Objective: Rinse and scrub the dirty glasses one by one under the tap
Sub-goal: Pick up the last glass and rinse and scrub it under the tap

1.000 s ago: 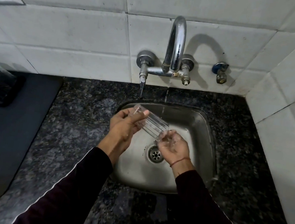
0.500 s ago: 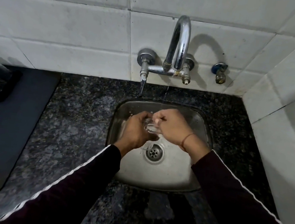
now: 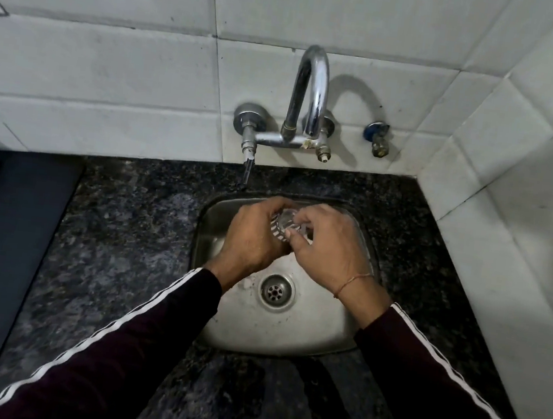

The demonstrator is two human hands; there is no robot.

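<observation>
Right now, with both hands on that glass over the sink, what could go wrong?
The glass looks wet, gripped by the left hand while the right hand works at its rim; it could slip and break in the steel sink. Fingers at the rim risk a cut if it cracks.

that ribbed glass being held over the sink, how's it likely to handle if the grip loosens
The glass looks clear and rigid, so probably fragile against the steel sink below. It is likely wet, so probably slippery despite its ribs. The left hand wraps its body while the right hand works at its mouth; being round, it could roll if dropped.
</observation>
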